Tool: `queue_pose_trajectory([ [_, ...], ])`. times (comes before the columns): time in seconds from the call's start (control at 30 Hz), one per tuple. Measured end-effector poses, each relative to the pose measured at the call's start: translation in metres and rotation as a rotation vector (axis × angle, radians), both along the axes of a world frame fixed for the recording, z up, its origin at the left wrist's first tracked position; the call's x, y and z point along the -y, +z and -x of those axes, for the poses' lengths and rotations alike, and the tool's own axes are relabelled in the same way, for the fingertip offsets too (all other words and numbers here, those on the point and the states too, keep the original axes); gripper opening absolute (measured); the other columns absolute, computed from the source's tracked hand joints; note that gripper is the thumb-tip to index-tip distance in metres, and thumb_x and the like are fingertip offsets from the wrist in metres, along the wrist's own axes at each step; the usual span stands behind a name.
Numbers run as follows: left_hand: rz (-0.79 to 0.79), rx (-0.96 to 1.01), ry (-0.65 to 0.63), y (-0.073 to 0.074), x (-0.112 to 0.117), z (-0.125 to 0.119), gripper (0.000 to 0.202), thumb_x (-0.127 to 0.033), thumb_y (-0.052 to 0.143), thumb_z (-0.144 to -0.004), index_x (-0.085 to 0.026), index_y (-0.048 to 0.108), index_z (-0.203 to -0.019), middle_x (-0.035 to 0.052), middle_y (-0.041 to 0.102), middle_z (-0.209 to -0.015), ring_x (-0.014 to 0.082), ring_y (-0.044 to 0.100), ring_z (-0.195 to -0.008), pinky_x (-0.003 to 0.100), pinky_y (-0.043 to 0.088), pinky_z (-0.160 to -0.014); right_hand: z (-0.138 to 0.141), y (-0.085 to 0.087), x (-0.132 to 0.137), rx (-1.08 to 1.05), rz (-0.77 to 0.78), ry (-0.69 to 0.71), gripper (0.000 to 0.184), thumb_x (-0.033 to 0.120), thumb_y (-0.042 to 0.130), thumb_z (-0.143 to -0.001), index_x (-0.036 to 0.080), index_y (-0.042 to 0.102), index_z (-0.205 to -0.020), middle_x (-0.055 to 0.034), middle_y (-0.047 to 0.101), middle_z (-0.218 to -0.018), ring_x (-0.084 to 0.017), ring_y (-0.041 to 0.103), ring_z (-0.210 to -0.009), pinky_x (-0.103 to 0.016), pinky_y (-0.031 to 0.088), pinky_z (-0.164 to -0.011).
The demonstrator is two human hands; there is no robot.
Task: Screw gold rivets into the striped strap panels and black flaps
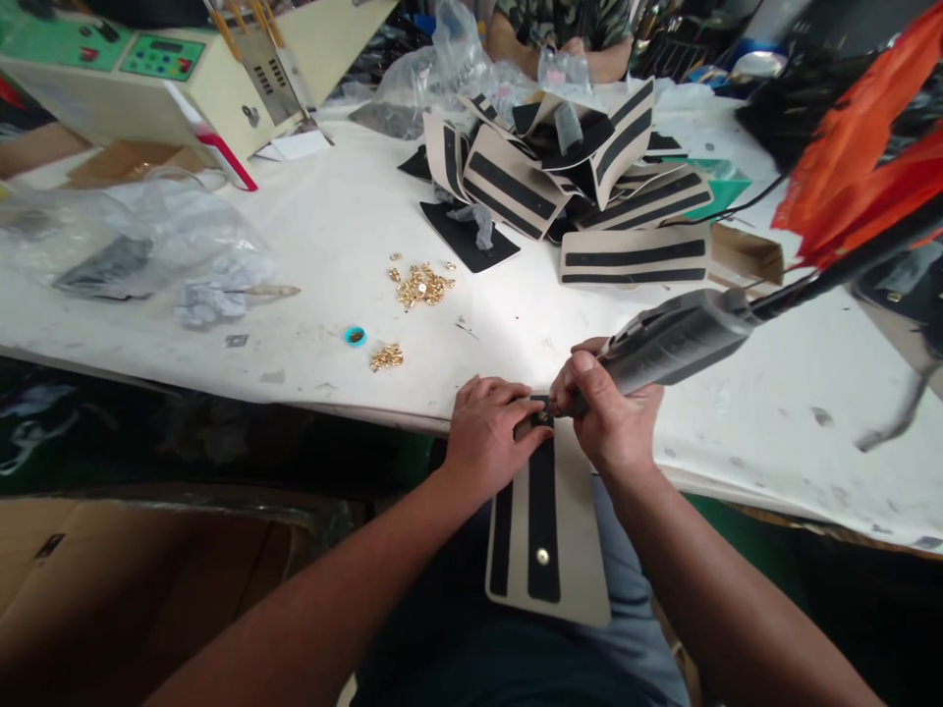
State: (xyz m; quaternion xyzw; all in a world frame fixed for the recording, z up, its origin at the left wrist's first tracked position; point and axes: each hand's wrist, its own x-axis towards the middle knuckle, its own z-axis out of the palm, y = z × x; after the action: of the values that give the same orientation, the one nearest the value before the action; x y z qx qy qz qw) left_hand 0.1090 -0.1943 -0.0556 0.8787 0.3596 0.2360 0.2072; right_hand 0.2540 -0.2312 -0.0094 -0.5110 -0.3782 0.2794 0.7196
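Observation:
My right hand is wrapped round a dark electric screwdriver, slanted with its tip down to the left. That tip meets a small fitting on the black strip at the far end of a beige panel. My left hand holds this end of the panel at the table edge, thumb and forefinger either side of the fitting. The panel's near end rests over my lap, and a round gold-coloured stud shows on its wider black strip. What lies under my left fingers is hidden.
Small gold-coloured metal parts lie in piles beside a blue cap. Similar striped panels are heaped behind. A machine stands at left, orange cloth hangs at right, and another person's arms show across the table.

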Motion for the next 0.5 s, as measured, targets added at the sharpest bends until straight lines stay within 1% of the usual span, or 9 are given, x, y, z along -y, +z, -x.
queue_pose_trajectory([
  [0.2, -0.006, 0.005, -0.006, -0.0002, -0.0004, 0.0006, 0.028, -0.045, 0.082, -0.09, -0.034, 0.079, -0.115, -0.0024, 0.077, -0.127, 0.0276, 0.059, -0.124, 0.052, 0.036, -0.12, 0.0, -0.0001, -0.0023, 0.035, -0.022, 0.018, 0.032, 0.047, 0.081, -0.09, 0.023, 0.06, -0.085, 0.0048, 0.054, -0.062, -0.013, 0.053, -0.047, -0.028, 0.046, -0.046],
  [0.3, -0.013, 0.015, -0.011, -0.0004, -0.0004, 0.0008, 0.028, -0.044, 0.082, -0.089, -0.033, 0.08, -0.114, -0.0014, 0.077, -0.126, 0.0275, 0.06, -0.124, 0.053, 0.036, -0.12, -0.0017, 0.0001, -0.0022, 0.068, -0.018, 0.066, 0.031, 0.046, 0.08, -0.092, 0.023, 0.06, -0.084, 0.0044, 0.056, -0.062, -0.014, 0.054, -0.047, -0.029, 0.046, -0.046],
  [0.4, -0.024, 0.027, -0.009, -0.0004, -0.0004, 0.0006, 0.028, -0.044, 0.083, -0.089, -0.032, 0.08, -0.113, -0.0014, 0.077, -0.125, 0.0273, 0.061, -0.123, 0.054, 0.035, -0.12, -0.0033, 0.0008, -0.0011, 0.101, -0.016, 0.112, 0.033, 0.045, 0.079, -0.093, 0.022, 0.059, -0.081, 0.0036, 0.057, -0.061, -0.014, 0.055, -0.048, -0.029, 0.046, -0.048],
  [0.5, -0.031, 0.032, -0.01, -0.0002, -0.0003, 0.0001, 0.028, -0.045, 0.083, -0.088, -0.032, 0.079, -0.113, -0.0012, 0.077, -0.125, 0.0278, 0.061, -0.124, 0.054, 0.035, -0.12, -0.0045, 0.002, -0.0005, 0.144, 0.008, 0.121, 0.036, 0.045, 0.079, -0.093, 0.022, 0.058, -0.076, 0.0014, 0.058, -0.064, -0.014, 0.056, -0.053, -0.03, 0.046, -0.053],
])
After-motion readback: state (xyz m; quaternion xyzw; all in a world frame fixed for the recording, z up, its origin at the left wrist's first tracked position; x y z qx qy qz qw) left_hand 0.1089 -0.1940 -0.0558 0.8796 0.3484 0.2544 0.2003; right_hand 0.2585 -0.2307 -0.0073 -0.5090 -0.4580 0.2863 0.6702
